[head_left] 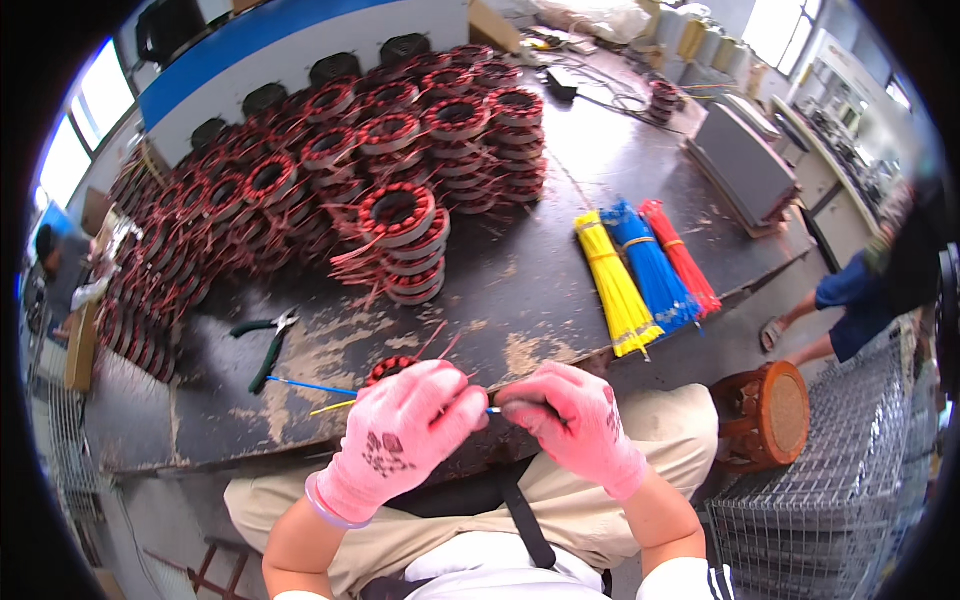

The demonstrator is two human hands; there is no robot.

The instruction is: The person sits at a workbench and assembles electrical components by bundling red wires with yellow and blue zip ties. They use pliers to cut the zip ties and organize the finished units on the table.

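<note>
Both of my hands wear pink gloves and meet above the table's front edge. My left hand (405,430) is closed on a blue wire (315,386). A yellow wire (333,406) also sticks out to its left. In the small gap between the hands, a short bit of blue shows, running to the fingertips of my right hand (570,415), which are pinched together. Just behind my left hand sits a stator ring (390,368) with red windings, mostly hidden by the glove. Green-handled pliers (267,350) lie farther left on the table.
Many stacked stators (270,180) fill the table's left and back, one stack (400,225) nearer me. Yellow (613,285), blue (650,265) and red (680,255) wire bundles lie right. Beyond are a grey box (740,165), a wooden stool (765,415), wire mesh (830,480) and a person (870,280).
</note>
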